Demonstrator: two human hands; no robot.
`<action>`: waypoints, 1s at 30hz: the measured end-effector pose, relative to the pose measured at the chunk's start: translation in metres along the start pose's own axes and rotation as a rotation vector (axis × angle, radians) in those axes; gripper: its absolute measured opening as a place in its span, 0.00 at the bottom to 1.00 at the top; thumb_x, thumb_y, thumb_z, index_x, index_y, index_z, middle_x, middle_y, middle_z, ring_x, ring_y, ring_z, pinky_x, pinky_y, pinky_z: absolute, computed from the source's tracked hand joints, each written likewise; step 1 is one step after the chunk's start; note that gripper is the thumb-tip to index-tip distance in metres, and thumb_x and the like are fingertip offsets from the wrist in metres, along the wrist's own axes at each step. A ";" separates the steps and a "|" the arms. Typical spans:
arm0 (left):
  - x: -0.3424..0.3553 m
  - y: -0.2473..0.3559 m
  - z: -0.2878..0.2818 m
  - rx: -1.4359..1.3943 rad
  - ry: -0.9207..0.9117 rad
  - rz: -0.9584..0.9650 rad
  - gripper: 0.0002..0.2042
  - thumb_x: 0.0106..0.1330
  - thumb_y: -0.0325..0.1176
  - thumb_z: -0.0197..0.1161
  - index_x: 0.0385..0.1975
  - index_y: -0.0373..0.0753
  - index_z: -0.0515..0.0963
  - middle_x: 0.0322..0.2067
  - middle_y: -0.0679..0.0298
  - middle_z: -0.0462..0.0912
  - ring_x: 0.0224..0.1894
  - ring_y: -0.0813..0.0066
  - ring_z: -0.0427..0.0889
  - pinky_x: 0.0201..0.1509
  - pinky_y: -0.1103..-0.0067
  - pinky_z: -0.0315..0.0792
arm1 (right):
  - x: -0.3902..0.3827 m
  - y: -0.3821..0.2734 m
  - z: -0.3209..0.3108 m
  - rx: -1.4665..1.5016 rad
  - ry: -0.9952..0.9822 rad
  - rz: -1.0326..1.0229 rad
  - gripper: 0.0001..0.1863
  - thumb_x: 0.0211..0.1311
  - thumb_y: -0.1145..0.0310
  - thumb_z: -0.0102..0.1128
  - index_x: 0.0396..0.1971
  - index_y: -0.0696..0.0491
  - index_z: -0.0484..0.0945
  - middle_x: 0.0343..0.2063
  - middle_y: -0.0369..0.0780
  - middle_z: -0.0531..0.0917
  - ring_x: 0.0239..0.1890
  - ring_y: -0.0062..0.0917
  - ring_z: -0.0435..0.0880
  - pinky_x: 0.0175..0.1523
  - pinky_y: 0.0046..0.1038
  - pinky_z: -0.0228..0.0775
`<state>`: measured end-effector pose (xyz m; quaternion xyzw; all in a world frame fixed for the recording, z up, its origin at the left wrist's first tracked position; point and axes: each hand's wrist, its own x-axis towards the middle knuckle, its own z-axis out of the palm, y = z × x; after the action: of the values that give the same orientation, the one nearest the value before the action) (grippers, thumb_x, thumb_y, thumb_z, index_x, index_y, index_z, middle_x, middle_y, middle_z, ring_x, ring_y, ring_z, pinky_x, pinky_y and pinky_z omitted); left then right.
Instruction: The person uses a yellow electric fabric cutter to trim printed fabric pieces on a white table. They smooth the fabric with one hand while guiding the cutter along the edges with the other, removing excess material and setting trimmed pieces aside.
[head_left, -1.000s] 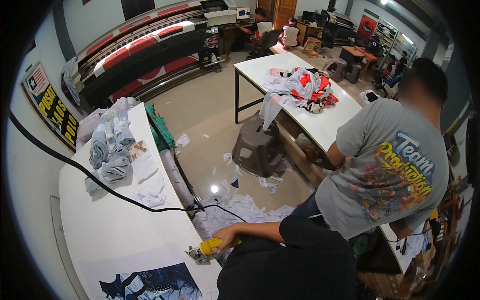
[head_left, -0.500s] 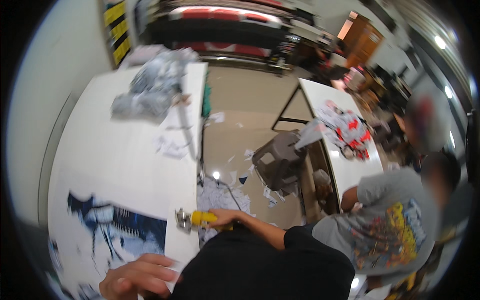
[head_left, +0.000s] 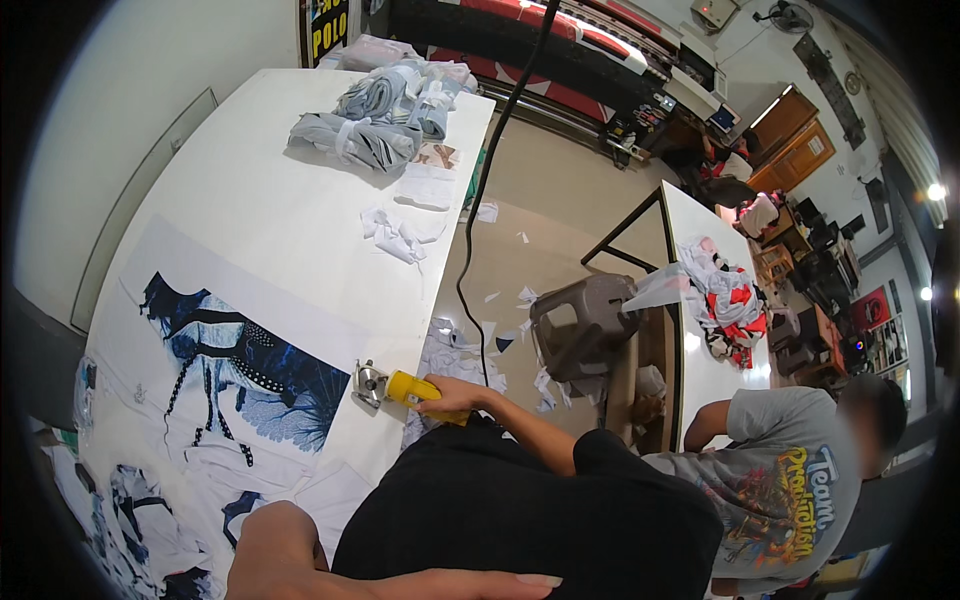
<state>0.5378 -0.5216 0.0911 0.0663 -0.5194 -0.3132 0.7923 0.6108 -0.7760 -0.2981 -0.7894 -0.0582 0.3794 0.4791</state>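
Note:
My right hand [head_left: 447,397] is wrapped around the yellow body of an electric fabric cutter [head_left: 405,388], whose metal base rests at the white table's right edge. Just left of the cutter's base lies a white fabric sheet with a dark blue printed panel [head_left: 270,360], spread on the tabletop. My left hand [head_left: 300,560] is at the bottom of the picture, partly cut off, with one digit stretched out across my black shirt. Nothing shows in it. More white and blue printed cloth [head_left: 150,515] lies crumpled to its left.
Rolled grey fabric bundles [head_left: 360,140] and white scraps [head_left: 400,235] lie farther up the table [head_left: 230,220]. A black cord [head_left: 480,200] hangs down beside it. Offcuts litter the floor around a brown plastic stool [head_left: 580,325]. A person in a grey shirt [head_left: 770,480] is at the right by another table.
The view has turned, so the scene appears shifted. My left hand has drawn back from over the printed cloth toward my body. My right hand keeps holding the cutter at the table edge.

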 end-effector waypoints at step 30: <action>-0.334 0.070 -0.116 0.915 1.861 0.276 0.13 0.76 0.34 0.66 0.52 0.35 0.77 0.35 0.67 0.82 0.45 0.76 0.82 0.60 0.77 0.75 | -0.015 0.003 0.046 -0.027 0.145 0.040 0.40 0.59 0.43 0.70 0.59 0.61 0.73 0.46 0.50 0.84 0.49 0.37 0.84 0.55 0.35 0.75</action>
<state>0.5802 -0.3025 -0.1923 0.5149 0.2237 0.1815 0.8074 0.5692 -0.7521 -0.3043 -0.8221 -0.0124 0.3299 0.4638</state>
